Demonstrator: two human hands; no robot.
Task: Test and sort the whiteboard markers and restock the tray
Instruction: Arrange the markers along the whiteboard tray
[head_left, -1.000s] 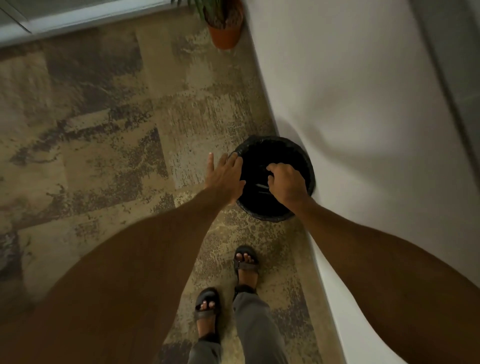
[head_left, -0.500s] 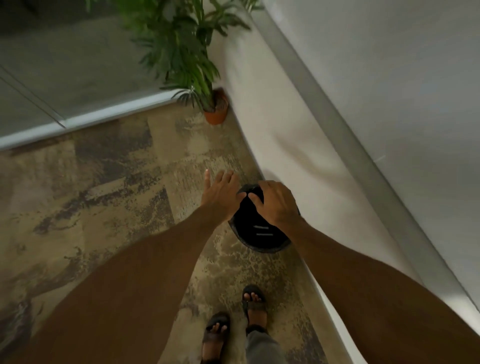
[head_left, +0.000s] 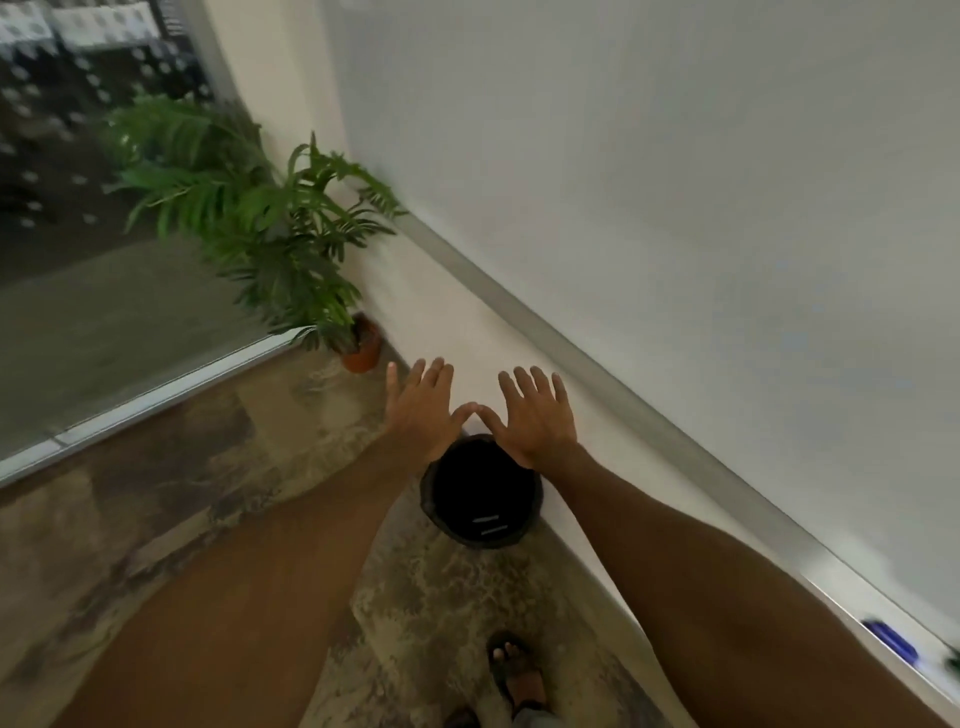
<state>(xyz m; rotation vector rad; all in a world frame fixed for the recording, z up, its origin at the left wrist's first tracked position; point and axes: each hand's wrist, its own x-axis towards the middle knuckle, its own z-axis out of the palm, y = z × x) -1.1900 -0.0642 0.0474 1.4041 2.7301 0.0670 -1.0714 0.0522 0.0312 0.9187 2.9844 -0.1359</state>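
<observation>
**Discarded markers in bin; hands empty**

Left hand (head_left: 422, 410): open, fingers spread, palm down, holding nothing. Right hand (head_left: 537, 415): likewise open and spread, empty. Thumb tips appear to touch or nearly touch; both hands hover over the far rim of the bin (head_left: 535, 506).

Bin: round, black, dark-lined, on the carpet (head_left: 156, 519) against the base of the wall (head_left: 467, 332). Inside, near the rim closest to the person: two markers (head_left: 488, 524), seen only as pale bars, lying roughly parallel. Judged to be the rejects.

Tray (head_left: 623, 395): metal ledge under the whiteboard (head_left: 675, 182). At its near end lies a blue object (head_left: 889, 640), blurred, probably a marker or eraser; a green item at the frame edge is too cut off to name.

Also in view: potted plant (head_left: 270, 228) in the corner, glass partition (head_left: 93, 312), one sandalled foot (head_left: 517, 675).

Handling, judged: markers are light, stiff plastic tubes with smooth barrels that are apt to roll on a narrow ledge. Take hold mid-barrel with thumb and two fingers; grip the cap separately when uncapping for a test stroke. Lay flat along the tray, not across it.
</observation>
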